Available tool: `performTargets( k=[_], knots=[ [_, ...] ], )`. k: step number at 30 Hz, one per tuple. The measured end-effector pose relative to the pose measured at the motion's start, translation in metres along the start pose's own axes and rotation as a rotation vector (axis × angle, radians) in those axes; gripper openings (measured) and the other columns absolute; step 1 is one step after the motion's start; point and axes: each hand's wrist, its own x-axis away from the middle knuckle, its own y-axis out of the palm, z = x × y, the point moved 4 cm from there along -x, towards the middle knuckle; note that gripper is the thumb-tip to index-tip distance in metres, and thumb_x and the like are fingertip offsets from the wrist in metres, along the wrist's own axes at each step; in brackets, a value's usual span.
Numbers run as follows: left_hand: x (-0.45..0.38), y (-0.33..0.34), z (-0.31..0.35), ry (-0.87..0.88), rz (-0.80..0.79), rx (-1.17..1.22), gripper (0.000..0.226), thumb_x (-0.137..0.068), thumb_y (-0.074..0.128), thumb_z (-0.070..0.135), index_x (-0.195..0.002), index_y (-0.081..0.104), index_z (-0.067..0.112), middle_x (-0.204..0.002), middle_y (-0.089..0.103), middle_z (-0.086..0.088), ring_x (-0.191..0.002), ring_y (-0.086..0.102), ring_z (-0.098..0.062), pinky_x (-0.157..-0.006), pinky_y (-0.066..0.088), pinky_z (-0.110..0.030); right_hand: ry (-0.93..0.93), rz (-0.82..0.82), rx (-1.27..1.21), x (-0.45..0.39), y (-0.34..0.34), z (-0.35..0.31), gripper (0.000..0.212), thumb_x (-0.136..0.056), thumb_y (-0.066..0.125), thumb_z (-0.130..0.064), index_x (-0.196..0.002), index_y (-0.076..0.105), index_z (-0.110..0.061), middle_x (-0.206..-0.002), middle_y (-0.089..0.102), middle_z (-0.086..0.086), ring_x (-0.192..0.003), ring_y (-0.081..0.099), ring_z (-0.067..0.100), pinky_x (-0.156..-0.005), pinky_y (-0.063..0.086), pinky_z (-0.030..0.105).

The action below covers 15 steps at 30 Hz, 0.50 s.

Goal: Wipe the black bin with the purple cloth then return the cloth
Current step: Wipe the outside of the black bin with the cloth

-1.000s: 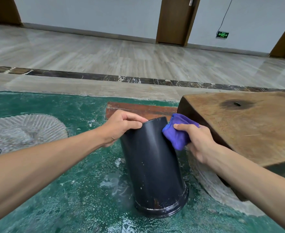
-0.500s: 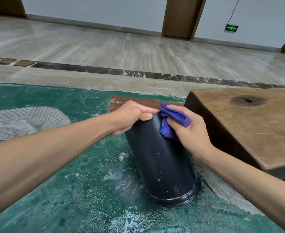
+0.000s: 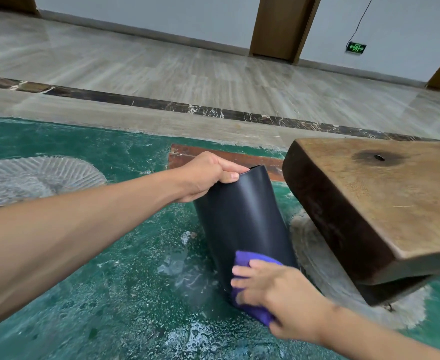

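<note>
Head view: your left hand (image 3: 208, 175) pinches the rim of the black bin (image 3: 242, 224), tilting it on the green floor (image 3: 83, 294) to steady it. Your right hand (image 3: 278, 294) presses the purple cloth (image 3: 250, 258) flat-fingered against its lower side, beside the wooden bench (image 3: 369, 203).

two bare hands are in sight, the left hand (image 3: 208, 176) and the right hand (image 3: 276, 294), along with one tall, glossy black plastic bin (image 3: 242, 219) and one crumpled purple cloth (image 3: 252, 287). there is one thick brown wooden slab (image 3: 385, 203), one flat reddish-brown board (image 3: 229, 158) and one green illuminated exit sign (image 3: 356, 47). i count three brown wooden door frames, with one in the middle (image 3: 282, 24), and two pale ribbed fan-shaped patches on the green floor, one of them at the left (image 3: 31, 175).
</note>
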Motion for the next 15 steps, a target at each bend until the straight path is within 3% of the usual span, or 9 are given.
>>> performTargets(
  k=[3, 6, 8, 10, 13, 15],
  knots=[
    [0.001, 0.004, 0.000, -0.006, 0.007, -0.016, 0.031, -0.088, 0.062, -0.002, -0.095, 0.080, 0.022, -0.103, 0.078, 0.001, -0.105, 0.069, -0.010, -0.084, 0.050, -0.013, 0.121, 0.188, -0.358, 0.015, -0.007, 0.001, 0.037, -0.082, 0.055, -0.019, -0.109, 0.075, -0.035, -0.124, 0.070, -0.021, -0.128, 0.055, -0.004, -0.109, 0.045, 0.027],
    [0.002, 0.005, 0.002, -0.013, 0.078, -0.041, 0.031, -0.086, 0.065, 0.001, -0.082, 0.080, 0.028, -0.092, 0.079, 0.006, -0.091, 0.068, -0.003, -0.065, 0.047, -0.003, 0.359, 0.678, -0.881, 0.019, -0.029, 0.026, 0.040, -0.090, 0.061, 0.006, -0.112, 0.076, -0.023, -0.119, 0.075, -0.006, -0.121, 0.066, 0.016, -0.106, 0.047, 0.027],
    [0.000, 0.007, 0.005, -0.014, 0.091, -0.004, 0.024, -0.086, 0.065, 0.005, -0.084, 0.080, 0.023, -0.090, 0.079, 0.005, -0.087, 0.068, -0.003, -0.068, 0.047, -0.006, 0.551, 0.943, -0.963, 0.017, -0.048, 0.055, 0.046, -0.091, 0.062, 0.011, -0.113, 0.075, -0.027, -0.118, 0.075, -0.007, -0.116, 0.068, 0.015, -0.103, 0.049, 0.026],
    [0.001, 0.012, 0.009, -0.035, 0.075, 0.082, 0.020, -0.092, 0.059, 0.016, -0.092, 0.078, 0.010, -0.090, 0.077, 0.000, -0.086, 0.065, -0.007, -0.081, 0.045, -0.015, 0.654, 1.018, -0.895, 0.004, -0.064, 0.079, 0.039, -0.093, 0.065, 0.004, -0.113, 0.073, -0.028, -0.117, 0.075, -0.011, -0.114, 0.067, 0.009, -0.107, 0.048, 0.032],
    [0.000, 0.020, 0.016, -0.060, 0.059, 0.187, 0.049, -0.100, 0.042, 0.033, -0.092, 0.076, -0.002, -0.098, 0.076, -0.015, -0.090, 0.060, -0.017, -0.096, 0.038, -0.028, 0.636, 0.962, -0.935, -0.026, -0.077, 0.089, 0.033, -0.095, 0.065, 0.000, -0.120, 0.071, -0.021, -0.121, 0.073, -0.007, -0.119, 0.065, 0.010, -0.112, 0.045, 0.041],
    [-0.002, 0.022, 0.020, -0.066, 0.042, 0.207, 0.063, -0.100, 0.035, 0.043, -0.093, 0.075, -0.005, -0.103, 0.074, -0.023, -0.092, 0.061, -0.022, -0.102, 0.037, -0.034, 0.608, 0.913, -0.852, -0.039, -0.077, 0.087, 0.036, -0.095, 0.066, -0.005, -0.125, 0.069, -0.023, -0.131, 0.069, -0.008, -0.131, 0.056, 0.008, -0.116, 0.039, 0.035]
  ],
)
